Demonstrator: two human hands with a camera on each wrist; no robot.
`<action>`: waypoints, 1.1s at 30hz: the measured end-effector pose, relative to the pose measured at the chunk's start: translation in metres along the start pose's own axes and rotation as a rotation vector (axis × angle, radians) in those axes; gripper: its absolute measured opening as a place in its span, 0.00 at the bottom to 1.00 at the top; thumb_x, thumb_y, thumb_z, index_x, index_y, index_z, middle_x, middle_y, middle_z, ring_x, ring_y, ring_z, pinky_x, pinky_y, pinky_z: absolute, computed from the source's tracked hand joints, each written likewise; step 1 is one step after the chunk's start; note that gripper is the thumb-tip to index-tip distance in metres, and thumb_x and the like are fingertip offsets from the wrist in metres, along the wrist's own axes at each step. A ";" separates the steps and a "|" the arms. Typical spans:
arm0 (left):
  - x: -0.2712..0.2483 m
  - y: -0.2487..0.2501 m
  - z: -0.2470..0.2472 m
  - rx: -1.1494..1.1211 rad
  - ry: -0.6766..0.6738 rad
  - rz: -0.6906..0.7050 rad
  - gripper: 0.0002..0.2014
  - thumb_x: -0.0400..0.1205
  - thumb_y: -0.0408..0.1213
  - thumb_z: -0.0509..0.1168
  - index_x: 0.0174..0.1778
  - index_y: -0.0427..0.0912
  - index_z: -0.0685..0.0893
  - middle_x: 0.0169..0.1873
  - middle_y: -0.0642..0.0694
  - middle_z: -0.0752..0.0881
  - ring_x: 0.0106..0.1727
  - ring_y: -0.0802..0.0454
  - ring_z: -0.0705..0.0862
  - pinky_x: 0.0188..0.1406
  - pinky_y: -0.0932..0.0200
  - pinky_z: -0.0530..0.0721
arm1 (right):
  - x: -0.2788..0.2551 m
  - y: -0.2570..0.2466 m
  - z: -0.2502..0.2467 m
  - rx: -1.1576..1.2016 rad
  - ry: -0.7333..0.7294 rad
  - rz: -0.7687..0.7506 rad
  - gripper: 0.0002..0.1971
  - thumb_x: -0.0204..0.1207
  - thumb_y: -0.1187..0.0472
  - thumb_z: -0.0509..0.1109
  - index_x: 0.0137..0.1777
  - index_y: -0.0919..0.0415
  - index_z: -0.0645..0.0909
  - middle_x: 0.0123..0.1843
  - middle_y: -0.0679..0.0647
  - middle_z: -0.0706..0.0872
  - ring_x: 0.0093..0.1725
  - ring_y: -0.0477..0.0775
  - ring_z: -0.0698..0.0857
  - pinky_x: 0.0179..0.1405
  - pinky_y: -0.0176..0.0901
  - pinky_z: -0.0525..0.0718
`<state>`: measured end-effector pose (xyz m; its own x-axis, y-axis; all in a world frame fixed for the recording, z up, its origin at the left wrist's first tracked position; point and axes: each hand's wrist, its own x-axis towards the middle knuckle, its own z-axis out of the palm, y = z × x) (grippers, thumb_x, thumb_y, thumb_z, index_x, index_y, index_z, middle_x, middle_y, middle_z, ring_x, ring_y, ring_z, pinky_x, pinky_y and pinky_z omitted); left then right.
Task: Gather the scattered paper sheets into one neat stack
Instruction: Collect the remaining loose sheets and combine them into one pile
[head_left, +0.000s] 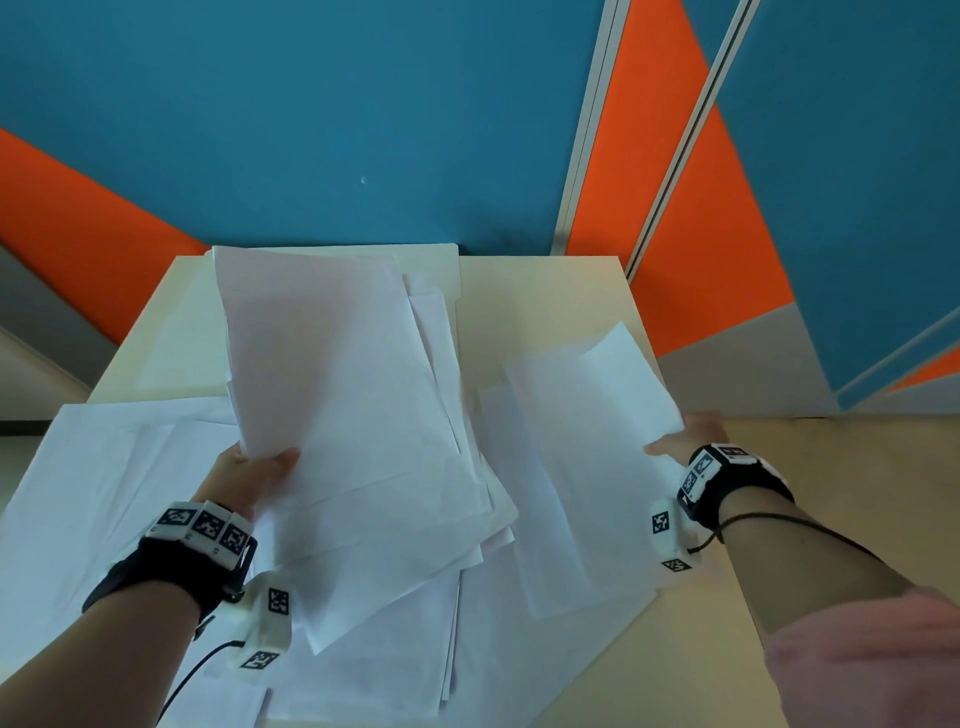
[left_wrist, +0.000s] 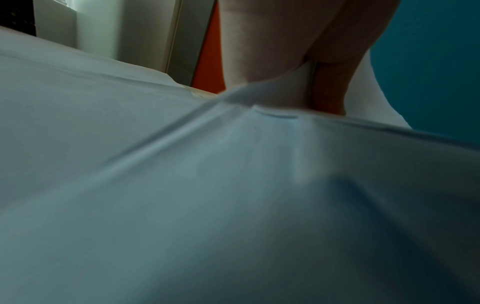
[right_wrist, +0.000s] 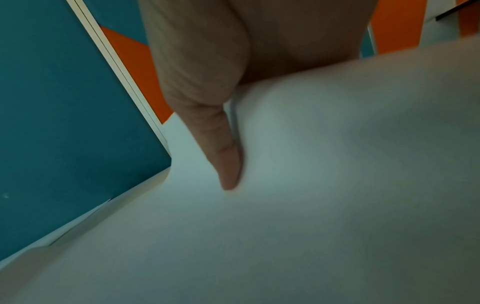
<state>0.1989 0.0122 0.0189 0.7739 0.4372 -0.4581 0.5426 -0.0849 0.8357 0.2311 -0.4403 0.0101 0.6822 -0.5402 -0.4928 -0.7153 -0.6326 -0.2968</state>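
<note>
White paper throughout, on a pale beige table (head_left: 545, 291). Left hand (head_left: 254, 475) clamped on a fanned bundle of sheets (head_left: 343, 395), thumb pressed on top at the near left corner, fingers hidden beneath. Bundle raised off the surface, long axis running up and away from the grip toward the far edge of the table, near end splaying down and to the right over the loose pile. From the left wrist view, thumb (left_wrist: 330, 88) seen pinching the paper edge, sheet buckling into a ridge just ahead of it.

Right hand (head_left: 685, 436) closed on the outer edge of a separate sheet (head_left: 587, 457), thumb laid along the top surface, fingers under and out of sight. Sheet curling upward, long axis pointing away from the grip and slightly left, far corner lifted. From the right wrist view, thumb (right_wrist: 223, 148) flat on the paper, straight, tip pointing toward the sheet's middle.

Key relation: held sheet just right of the bundle, near edges close, touching or not impossible to tell. Bundle directly left of the right hand's grip, roughly parallel in axis, so likely a short inward carry to lay one on the other.

More loose sheets (head_left: 104, 467) lying flat beneath and left of the left wrist, overlapping at odd angles, plus others under the bundle. Both forearms extended forward, palms turned inward.
</note>
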 end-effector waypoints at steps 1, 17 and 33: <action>0.002 -0.001 0.001 -0.007 -0.001 -0.002 0.09 0.79 0.29 0.66 0.54 0.36 0.78 0.32 0.42 0.79 0.30 0.46 0.77 0.21 0.61 0.81 | 0.004 0.002 0.001 -0.026 0.005 -0.006 0.40 0.60 0.54 0.82 0.71 0.67 0.72 0.74 0.63 0.71 0.72 0.65 0.73 0.70 0.56 0.75; -0.001 0.001 0.000 0.006 -0.023 -0.015 0.10 0.78 0.31 0.67 0.55 0.37 0.78 0.39 0.37 0.83 0.38 0.41 0.81 0.46 0.45 0.83 | -0.024 0.005 -0.003 0.309 -0.087 -0.175 0.39 0.64 0.75 0.76 0.75 0.60 0.66 0.75 0.61 0.74 0.69 0.62 0.76 0.64 0.52 0.76; -0.016 -0.003 -0.036 0.089 0.039 0.015 0.09 0.77 0.32 0.67 0.51 0.40 0.76 0.46 0.36 0.82 0.46 0.39 0.80 0.54 0.47 0.80 | -0.069 -0.035 -0.034 0.379 0.047 -0.343 0.18 0.73 0.73 0.69 0.64 0.70 0.79 0.64 0.65 0.84 0.63 0.64 0.82 0.55 0.44 0.75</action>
<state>0.1734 0.0377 0.0345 0.7695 0.4698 -0.4325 0.5598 -0.1703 0.8109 0.2139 -0.3996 0.0825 0.8870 -0.3670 -0.2803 -0.4480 -0.5369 -0.7149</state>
